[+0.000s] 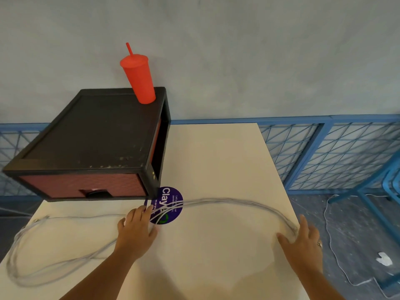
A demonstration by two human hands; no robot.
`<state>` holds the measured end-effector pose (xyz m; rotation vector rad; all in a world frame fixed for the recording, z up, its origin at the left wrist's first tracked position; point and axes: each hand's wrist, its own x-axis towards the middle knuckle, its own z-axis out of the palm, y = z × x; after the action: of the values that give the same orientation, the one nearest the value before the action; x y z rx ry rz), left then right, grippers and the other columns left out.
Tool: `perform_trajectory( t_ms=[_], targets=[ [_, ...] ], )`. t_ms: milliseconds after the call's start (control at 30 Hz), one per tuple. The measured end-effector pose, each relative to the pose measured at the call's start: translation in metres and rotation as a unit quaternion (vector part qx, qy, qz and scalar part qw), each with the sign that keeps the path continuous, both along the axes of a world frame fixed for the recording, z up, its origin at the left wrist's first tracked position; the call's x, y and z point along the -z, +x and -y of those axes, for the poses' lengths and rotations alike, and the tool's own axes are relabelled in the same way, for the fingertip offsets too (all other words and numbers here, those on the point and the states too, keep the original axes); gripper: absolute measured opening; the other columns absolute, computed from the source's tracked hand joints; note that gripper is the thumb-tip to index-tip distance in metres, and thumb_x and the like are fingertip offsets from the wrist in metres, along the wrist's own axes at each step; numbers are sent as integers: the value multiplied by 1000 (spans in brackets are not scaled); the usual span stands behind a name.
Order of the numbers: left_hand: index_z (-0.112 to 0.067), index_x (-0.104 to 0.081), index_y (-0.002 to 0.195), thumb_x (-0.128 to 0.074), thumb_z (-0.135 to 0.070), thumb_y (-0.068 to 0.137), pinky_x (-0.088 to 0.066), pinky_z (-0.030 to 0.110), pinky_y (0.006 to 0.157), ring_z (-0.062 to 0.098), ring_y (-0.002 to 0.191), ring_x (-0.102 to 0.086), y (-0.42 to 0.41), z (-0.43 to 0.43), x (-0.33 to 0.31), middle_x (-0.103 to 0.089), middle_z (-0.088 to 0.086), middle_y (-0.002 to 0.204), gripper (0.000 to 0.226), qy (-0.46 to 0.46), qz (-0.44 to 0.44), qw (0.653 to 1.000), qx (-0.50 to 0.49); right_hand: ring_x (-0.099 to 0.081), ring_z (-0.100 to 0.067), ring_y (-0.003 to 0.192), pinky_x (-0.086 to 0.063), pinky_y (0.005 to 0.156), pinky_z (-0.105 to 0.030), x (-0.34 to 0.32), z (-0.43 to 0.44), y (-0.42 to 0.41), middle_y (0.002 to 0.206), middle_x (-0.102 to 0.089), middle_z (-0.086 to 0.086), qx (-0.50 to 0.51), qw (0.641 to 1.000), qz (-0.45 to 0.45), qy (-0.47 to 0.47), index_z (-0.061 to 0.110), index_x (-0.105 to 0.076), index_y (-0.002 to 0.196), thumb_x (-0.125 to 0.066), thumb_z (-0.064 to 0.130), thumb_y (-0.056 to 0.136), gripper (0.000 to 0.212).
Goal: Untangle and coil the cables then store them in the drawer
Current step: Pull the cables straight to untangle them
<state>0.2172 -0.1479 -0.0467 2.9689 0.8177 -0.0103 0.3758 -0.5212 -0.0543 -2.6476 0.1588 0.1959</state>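
so the cables are out on the cream table, a bundle of thin grey strands laid in one long flat shape. one part arcs from the left hand over a round purple sticker and curves round to the right hand at the table's right edge. the other part runs off to the left, loops wide near the table's left edge and comes back toward the left wrist. a couple of small plug ends lie at the far left. it's blurry over there, so i can't count the strands.

the left hand lies palm down on the strands just beside the sticker, fingers fairly straight and close together. it's pressing on the bundle, not wrapped round it as far as i can see. the right hand is palm down too, fingers spread apart and flat, with the bundle passing under them. there's a ring on one finger.

the drawer unit is black and sits at the table's far left. its red drawer is closed, and the cables all lie outside on the tabletop. a red cup with a straw stands on top, at the back right corner. past the table there's blue mesh fencing, and a loose white wire lies on the floor to the right.
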Motion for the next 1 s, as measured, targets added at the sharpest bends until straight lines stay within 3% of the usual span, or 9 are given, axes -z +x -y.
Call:
perform_trajectory(
  t_ms=[167,300,400,600,733,833,900,1000],
  targets=[
    [-16,-52,129,-71,-40,72,-45,54,89,31,116,-53,-43,9,-7,-57,8,128,65,-11,-11,999,-31,-23,-39,136,-28,106,-58,8,11,-50,150,-19,-14,53,999,6,-10,21,-19,144,-63,46,78,83],
    [-15,-55,126,-76,-38,67,-46,55,85,33,115,-54,-74,24,-5,-59,9,125,67,-38,-6,998,-56,-22,-33,137,-17,110,-53,9,7,-76,151,-19,-9,15,997,8,-70,25,-20,144,-50,49,85,70],
    [-18,-55,126,-75,-37,64,-47,53,82,34,112,-57,-95,33,-2,-61,9,123,67,-59,5,996,-62,-27,-32,134,-19,108,-52,10,1,-91,148,-27,-9,-12,997,30,-73,25,-29,141,-52,45,85,64],
    [-24,-51,116,-47,-51,56,-54,46,66,28,93,-65,-141,25,-2,-66,4,107,66,-51,13,997,-65,-37,-32,126,-25,104,-49,9,-34,-116,140,-40,-8,-107,990,56,-67,24,-41,136,-62,39,80,61],
    [-25,-48,115,-73,-45,46,-54,47,64,31,91,-67,-167,-2,-5,-67,6,105,76,-58,-16,995,-75,-48,-34,117,-33,99,-51,4,-78,-139,130,-50,-10,-200,975,62,-66,23,-50,128,-72,34,73,60],
    [-23,-49,125,-76,-40,55,-49,52,80,34,110,-58,-182,-22,-11,-60,8,123,77,-66,-7,995,-75,-59,-36,104,-44,87,-53,0,-115,-156,118,-58,-12,-250,962,91,-56,21,-54,119,-80,30,64,61],
    [-25,-39,138,-66,-40,73,-36,48,100,28,131,-37,-193,-35,-19,-40,4,143,72,-85,-15,993,-81,-56,-35,109,-44,89,-52,-9,-146,-170,123,-56,-11,-274,956,93,-45,21,-54,122,-76,32,68,59],
    [-28,-30,142,-57,-39,81,-29,43,107,23,137,-26,-212,-65,-22,-28,-1,150,68,-86,-9,994,-72,-49,-31,120,-42,96,-47,-19,-195,-195,134,-48,-8,-322,942,92,-38,22,-49,130,-67,37,78,57]
  ],
)
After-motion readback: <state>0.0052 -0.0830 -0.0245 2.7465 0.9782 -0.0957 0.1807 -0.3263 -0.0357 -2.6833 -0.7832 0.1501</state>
